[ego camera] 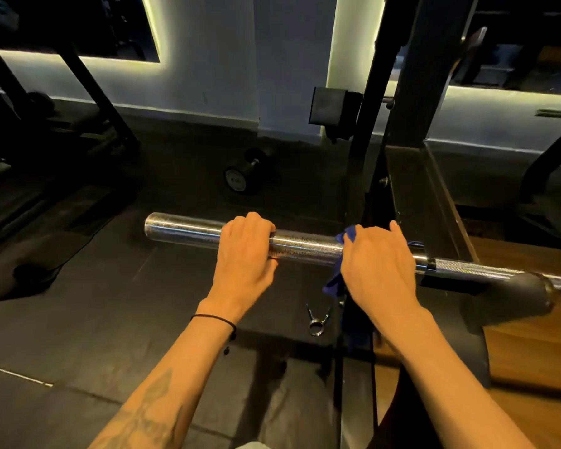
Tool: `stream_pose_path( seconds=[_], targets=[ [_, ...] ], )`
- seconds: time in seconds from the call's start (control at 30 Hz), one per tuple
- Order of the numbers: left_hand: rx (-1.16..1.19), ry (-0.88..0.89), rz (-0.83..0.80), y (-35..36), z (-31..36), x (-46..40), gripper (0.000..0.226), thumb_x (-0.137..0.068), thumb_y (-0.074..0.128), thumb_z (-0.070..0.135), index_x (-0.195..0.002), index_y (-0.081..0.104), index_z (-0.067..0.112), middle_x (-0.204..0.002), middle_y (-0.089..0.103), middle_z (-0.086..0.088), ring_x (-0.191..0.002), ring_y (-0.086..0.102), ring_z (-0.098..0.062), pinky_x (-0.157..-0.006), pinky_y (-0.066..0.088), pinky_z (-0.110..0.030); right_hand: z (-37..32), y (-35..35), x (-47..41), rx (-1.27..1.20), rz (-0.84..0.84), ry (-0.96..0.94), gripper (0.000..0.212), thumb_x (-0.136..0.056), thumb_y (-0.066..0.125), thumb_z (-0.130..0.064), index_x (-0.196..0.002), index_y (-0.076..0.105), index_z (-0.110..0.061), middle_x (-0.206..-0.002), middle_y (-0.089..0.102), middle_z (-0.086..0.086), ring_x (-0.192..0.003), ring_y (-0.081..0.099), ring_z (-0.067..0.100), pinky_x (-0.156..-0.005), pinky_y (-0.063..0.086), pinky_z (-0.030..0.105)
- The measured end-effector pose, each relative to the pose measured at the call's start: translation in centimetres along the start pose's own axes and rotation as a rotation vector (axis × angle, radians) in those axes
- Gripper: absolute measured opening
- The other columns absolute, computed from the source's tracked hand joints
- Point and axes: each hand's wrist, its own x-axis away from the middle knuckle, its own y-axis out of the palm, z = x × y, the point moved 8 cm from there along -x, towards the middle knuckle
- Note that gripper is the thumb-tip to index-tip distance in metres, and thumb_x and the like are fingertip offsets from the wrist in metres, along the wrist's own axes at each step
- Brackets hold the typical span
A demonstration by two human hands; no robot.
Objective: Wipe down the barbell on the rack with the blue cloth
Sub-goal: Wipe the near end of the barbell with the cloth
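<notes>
Head view: I see one barbell (pixel 305 243) lying across the rack (pixel 412 196). My left hand (pixel 245 251) curls around its sleeve. At three o'clock, my right hand (pixel 378 264) presses one blue cloth (pixel 337 277) around it. One dumbbell (pixel 243 173) sits at twelve, one spring collar (pixel 318 320) at six.

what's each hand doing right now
Left hand: grips the bare barbell sleeve.
Right hand: grips the blue cloth around the barbell.

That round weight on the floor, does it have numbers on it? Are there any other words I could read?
Pale end face of the black dumbbell on the floor: it carries a marking, too blurred to read.
Shiny steel barbell, blue cloth, black rack upright: no writing visible.
</notes>
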Motion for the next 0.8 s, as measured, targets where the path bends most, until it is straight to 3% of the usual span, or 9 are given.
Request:
stream_pose_path(
  seconds=[0.13, 0.23, 0.3, 0.4, 0.5, 0.57, 0.7, 0.8],
  targets=[
    [-0.056, 0.07, -0.042, 0.3, 0.4, -0.4, 0.053, -0.069, 0.076, 0.042, -0.112, 0.056, 0.02, -0.098, 0.048, -0.001, -0.084, 0.039, -0.016, -0.076, 0.024, -0.027, -5.2, -1.0, -0.7, -0.1, 0.054, -0.101, 0.021, -0.092, 0.053, -0.03, -0.107, 0.06, -0.016, -0.096, 0.063, 0.005, -0.095, 0.06, 0.027, -0.105, 0.036, 0.044],
    [0.055, 0.095, -0.037, 0.2, 0.5, -1.0, 0.033, -0.079, 0.053, 0.049, -0.092, 0.056, 0.019, -0.09, 0.045, 0.0, -0.078, 0.034, -0.013, -0.07, 0.031, -0.032, -9.6, -1.0, -1.4, -0.138, 0.102, -0.2, 0.014, -0.089, 0.061, -0.028, -0.096, 0.061, -0.015, -0.088, 0.062, 0.006, -0.086, 0.062, 0.027, -0.095, 0.044, 0.044],
    [0.087, 0.093, -0.077, 0.6, 0.2, -1.3, 0.034, -0.079, 0.051, 0.051, -0.09, 0.057, 0.02, -0.091, 0.05, 0.002, -0.079, 0.042, -0.014, -0.071, 0.037, -0.033, -10.2, -1.1, -1.7, -0.138, 0.117, -0.237, 0.018, -0.092, 0.061, -0.029, -0.102, 0.061, -0.015, -0.092, 0.063, 0.006, -0.092, 0.062, 0.026, -0.103, 0.04, 0.045],
    [0.142, 0.109, -0.115, 0.7, 0.1, -1.2, 0.042, -0.082, 0.056, 0.061, -0.104, 0.059, 0.025, -0.1, 0.06, 0.008, -0.089, 0.054, -0.011, -0.083, 0.04, -0.033, -8.1, -0.9, -1.4, 0.019, 0.077, -0.297, 0.036, -0.098, 0.051, -0.032, -0.129, 0.054, -0.012, -0.11, 0.062, 0.006, -0.108, 0.058, 0.029, -0.119, 0.024, 0.049],
    [0.213, 0.092, -0.109, 0.6, -0.1, -0.9, 0.046, -0.085, 0.054, 0.065, -0.111, 0.06, 0.027, -0.102, 0.063, 0.012, -0.093, 0.056, -0.008, -0.091, 0.038, -0.033, -2.8, -1.1, -0.6, 0.141, 0.106, -0.194, 0.025, -0.101, 0.04, -0.025, -0.11, 0.063, -0.02, -0.093, 0.066, 0.002, -0.103, 0.06, 0.031, -0.121, 0.017, 0.053],
    [0.241, 0.072, -0.101, 0.6, -0.2, -0.6, 0.053, -0.084, 0.054, 0.068, -0.115, 0.06, 0.026, -0.102, 0.063, 0.011, -0.092, 0.056, -0.009, -0.093, 0.037, -0.033, 0.2, -1.3, 0.1, 0.173, 0.107, -0.119, 0.023, -0.1, 0.045, -0.022, -0.1, 0.067, -0.017, -0.085, 0.068, 0.004, -0.108, 0.062, 0.037, -0.12, 0.017, 0.058],
    [0.268, 0.035, -0.073, 0.8, -0.1, -0.4, 0.057, -0.077, 0.066, 0.063, -0.115, 0.06, 0.021, -0.102, 0.061, 0.007, -0.093, 0.053, -0.011, -0.093, 0.036, -0.032, 0.7, -0.3, 0.6, 0.238, -0.055, -0.096, 0.026, -0.099, 0.047, -0.025, -0.121, 0.06, -0.018, -0.107, 0.066, 0.005, -0.131, 0.049, 0.038, -0.121, 0.0, 0.059],
    [0.261, 0.031, -0.052, 0.6, 0.2, -0.2, 0.056, -0.073, 0.08, 0.051, -0.112, 0.058, 0.018, -0.101, 0.057, 0.005, -0.091, 0.048, -0.011, -0.086, 0.034, -0.026, -2.7, -0.5, -0.5, 0.099, -0.037, -0.151, 0.021, -0.094, 0.049, -0.028, -0.109, 0.06, -0.018, -0.1, 0.064, 0.004, -0.11, 0.055, 0.03, -0.12, 0.016, 0.054]
  ],
)
